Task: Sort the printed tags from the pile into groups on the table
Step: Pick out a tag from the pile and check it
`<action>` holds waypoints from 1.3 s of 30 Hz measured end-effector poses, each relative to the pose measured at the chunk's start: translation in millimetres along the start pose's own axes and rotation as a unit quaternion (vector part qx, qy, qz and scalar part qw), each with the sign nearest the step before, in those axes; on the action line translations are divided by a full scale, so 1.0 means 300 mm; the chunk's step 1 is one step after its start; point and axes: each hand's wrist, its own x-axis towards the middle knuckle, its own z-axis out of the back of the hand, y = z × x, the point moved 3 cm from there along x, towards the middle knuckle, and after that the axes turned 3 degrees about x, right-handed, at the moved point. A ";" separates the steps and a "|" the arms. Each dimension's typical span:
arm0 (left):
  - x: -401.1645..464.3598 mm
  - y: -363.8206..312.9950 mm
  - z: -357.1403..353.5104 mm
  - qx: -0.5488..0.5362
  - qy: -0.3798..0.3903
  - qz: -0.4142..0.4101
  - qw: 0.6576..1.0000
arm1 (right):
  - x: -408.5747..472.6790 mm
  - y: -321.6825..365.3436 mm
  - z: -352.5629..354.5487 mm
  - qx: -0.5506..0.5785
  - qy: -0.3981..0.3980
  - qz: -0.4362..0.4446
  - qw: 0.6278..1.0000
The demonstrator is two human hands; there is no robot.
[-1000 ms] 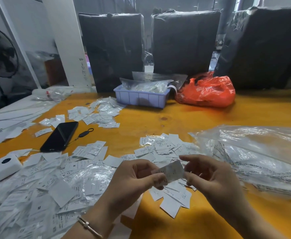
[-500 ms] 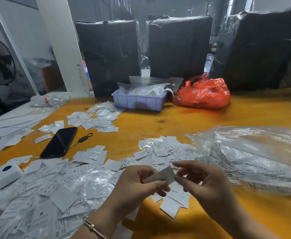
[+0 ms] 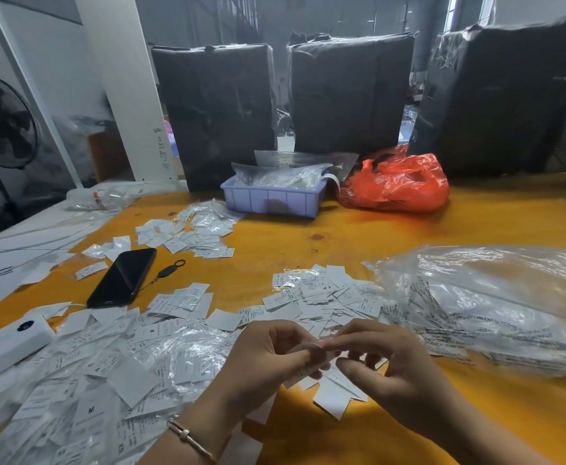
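Behind the pile [image 3: 83, 380], a tray [image 3: 274, 199] holds plastic bags; both hands [image 3: 328, 357] pinch one tag [image 3: 303, 374].

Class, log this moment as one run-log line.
left hand: pinches tag | right hand: fingertips on same tag | pile: left | sorted group: ahead

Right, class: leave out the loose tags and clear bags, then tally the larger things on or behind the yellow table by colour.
Black wrapped bales: 3
Black phone: 1
Orange bag: 1
Lilac tray: 1
White device: 1
Total: 7
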 end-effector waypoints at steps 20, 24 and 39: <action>-0.011 0.038 0.254 0.459 -0.215 0.187 0.841 | 0.027 -0.254 0.304 -0.437 -0.145 -0.321 0.828; -0.005 0.034 0.239 0.512 -0.229 0.160 0.813 | 0.027 -0.255 0.315 -0.471 -0.166 -0.323 0.804; 0.016 0.031 0.126 0.309 -0.219 -0.070 0.923 | 0.021 -0.165 0.289 -0.321 -0.372 -0.063 0.868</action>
